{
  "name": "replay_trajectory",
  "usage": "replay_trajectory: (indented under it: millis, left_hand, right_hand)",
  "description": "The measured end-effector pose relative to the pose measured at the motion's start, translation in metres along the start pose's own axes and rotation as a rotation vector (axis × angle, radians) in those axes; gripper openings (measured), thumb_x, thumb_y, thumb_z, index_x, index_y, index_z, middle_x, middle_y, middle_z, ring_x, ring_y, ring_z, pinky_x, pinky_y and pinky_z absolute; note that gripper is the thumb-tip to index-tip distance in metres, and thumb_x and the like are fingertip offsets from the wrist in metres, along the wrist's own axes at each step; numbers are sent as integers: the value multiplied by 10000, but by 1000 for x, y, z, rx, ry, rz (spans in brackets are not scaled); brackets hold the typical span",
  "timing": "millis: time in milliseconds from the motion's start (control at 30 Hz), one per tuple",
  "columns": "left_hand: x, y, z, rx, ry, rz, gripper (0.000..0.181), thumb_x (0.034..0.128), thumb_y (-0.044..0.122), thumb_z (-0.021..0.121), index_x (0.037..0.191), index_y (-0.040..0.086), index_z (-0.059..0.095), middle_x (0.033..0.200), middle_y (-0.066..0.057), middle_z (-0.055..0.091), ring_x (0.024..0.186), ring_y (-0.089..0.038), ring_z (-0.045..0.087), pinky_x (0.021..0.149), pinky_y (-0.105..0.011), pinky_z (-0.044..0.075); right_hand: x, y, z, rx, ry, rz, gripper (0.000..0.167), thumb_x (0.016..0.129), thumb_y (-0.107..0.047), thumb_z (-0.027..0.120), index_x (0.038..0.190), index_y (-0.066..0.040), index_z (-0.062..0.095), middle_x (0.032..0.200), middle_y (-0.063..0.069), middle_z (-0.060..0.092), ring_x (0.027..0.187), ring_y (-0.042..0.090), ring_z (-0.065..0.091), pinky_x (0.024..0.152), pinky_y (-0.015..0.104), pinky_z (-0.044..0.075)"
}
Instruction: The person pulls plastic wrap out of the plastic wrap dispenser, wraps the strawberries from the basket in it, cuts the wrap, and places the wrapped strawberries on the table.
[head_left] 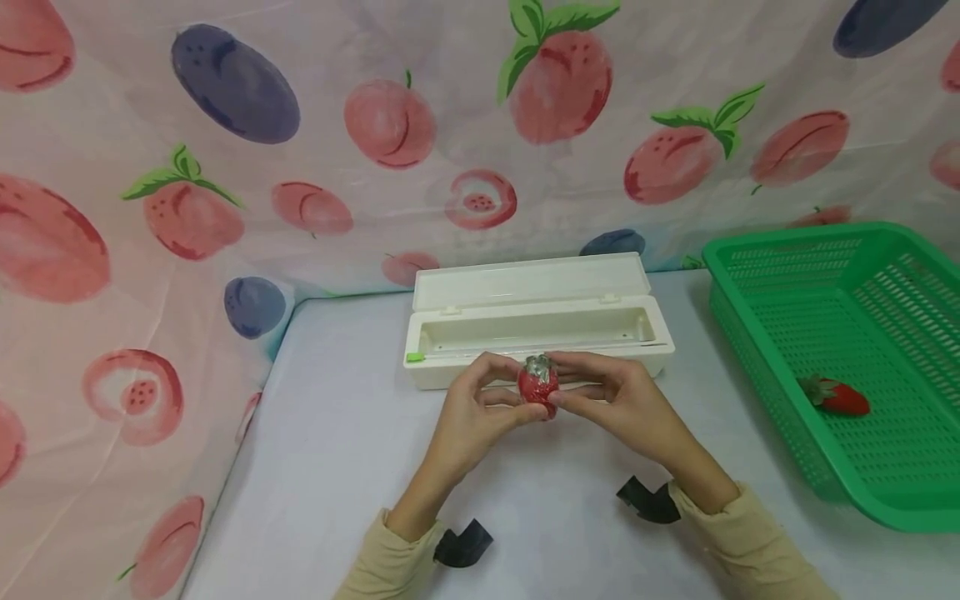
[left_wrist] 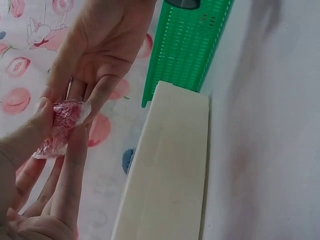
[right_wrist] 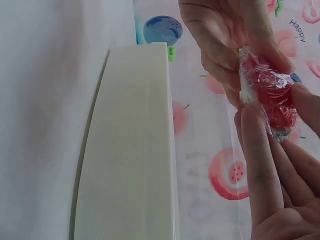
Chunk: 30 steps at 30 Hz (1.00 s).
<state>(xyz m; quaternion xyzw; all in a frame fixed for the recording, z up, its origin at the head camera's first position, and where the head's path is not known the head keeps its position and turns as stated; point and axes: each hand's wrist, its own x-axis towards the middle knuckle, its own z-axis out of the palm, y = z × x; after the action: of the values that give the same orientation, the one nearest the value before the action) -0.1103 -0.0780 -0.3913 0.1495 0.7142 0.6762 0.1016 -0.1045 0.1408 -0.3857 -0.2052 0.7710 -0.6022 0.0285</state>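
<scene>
A red strawberry (head_left: 537,382) wrapped in clear plastic film is held up between both hands, in front of the white box. My left hand (head_left: 480,408) pinches its left side with thumb and fingers, and my right hand (head_left: 618,404) pinches the right side the same way. In the left wrist view the wrapped strawberry (left_wrist: 62,127) has shiny, crinkled film around it. The right wrist view shows film bunched at the ends of the strawberry (right_wrist: 270,95). Just beyond the hands, the long white cling film box (head_left: 540,371) stands with its lid (head_left: 528,282) raised.
On the right stands a green plastic basket (head_left: 802,433) with one unwrapped strawberry (head_left: 843,398) in it. A small green slider (head_left: 415,357) sits at the box's left front. Fruit-print cloth (head_left: 420,208) hangs behind the white table (head_left: 322,450). Black straps (head_left: 463,543) stick out at the cuffs.
</scene>
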Motion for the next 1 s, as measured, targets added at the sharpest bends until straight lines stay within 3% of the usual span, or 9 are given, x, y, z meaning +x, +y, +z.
replay_trajectory:
  millis: [267,733,1000]
  left_hand:
    - [2,-2,0,-20,13,16,391,801,105,830,1166,109,689,1119,-82,704,973,-206,712,811,-337,600]
    - [2,-4,6,44,53,65,358,819,148,818,1162,114,723,1059,-53,744,968,-163,714,823,-314,594]
    - [0,-5,4,48,37,40,363,821,160,820,1169,127,722,1062,-52,748,962,-167,716,796,-302,598]
  right_hand:
    - [-1,-3,-3,-33,31,35,452,859,-83,773,1283,-29,625,1217,115,674,1022,166,701,816,268,589]
    - [1,-3,-5,-11,38,80,421,831,-90,802,1206,0,633,1098,131,698,971,177,706,774,279,600]
    - [0,0,-5,0,11,69,408,845,-95,789,1206,8,627,1102,145,695,973,160,703,782,272,596]
